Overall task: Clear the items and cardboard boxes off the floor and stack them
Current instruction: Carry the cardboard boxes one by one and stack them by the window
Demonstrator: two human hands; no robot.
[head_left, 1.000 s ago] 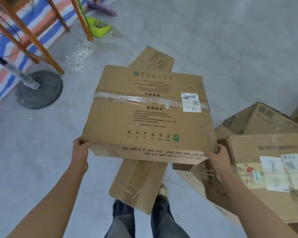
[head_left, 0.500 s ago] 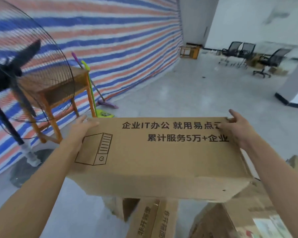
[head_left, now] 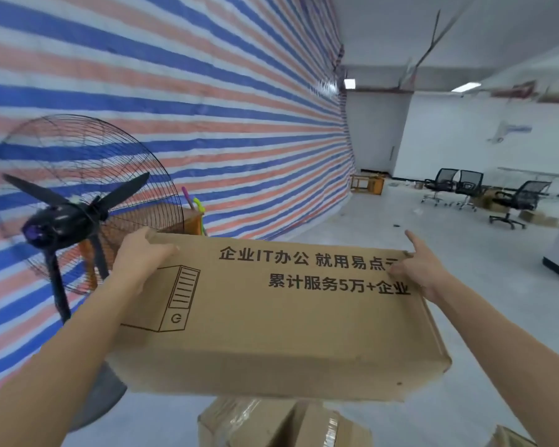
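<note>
Brown matte cardboard, long and flat-sided: cardboard box (head_left: 271, 317) held up in the air across the middle of the view from 9 to 3 o'clock. Broad face turned toward the camera, printed with black Chinese characters and a line drawing of a computer tower. Gripped at both upper corners. Left hand (head_left: 139, 259) at 10 o'clock, fingers curled over the top edge, thumb on the printed face. Right hand (head_left: 423, 269) at 2 o'clock, clasping the right end, thumb on the print, index finger sticking straight up, other fingers hidden behind the board.

Directly below at 6 o'clock, taped boxes (head_left: 255, 421) with glossy tape across the flaps; touching the lifted one or not, impossible to tell. Corner of another carton (head_left: 507, 438) at 5 o'clock.

At 9 o'clock, just beside the left forearm, a black pedestal fan (head_left: 62, 217): round wire cage, three blades, thin pole, grey disc base (head_left: 104, 398). Behind the cage, an orange wooden table (head_left: 194, 221) with coloured broom handles (head_left: 192, 200) at its edge.

Along the left from 8 to 12 o'clock, striped tarpaulin (head_left: 207, 108) in blue, red and white. Pale grey smooth floor (head_left: 465, 285), a broad stretch from 1 to 4 o'clock. Far off at 1 o'clock, a small wooden frame (head_left: 367, 183); at 2 o'clock, black mesh office chairs (head_left: 465, 188) near a white wall.
</note>
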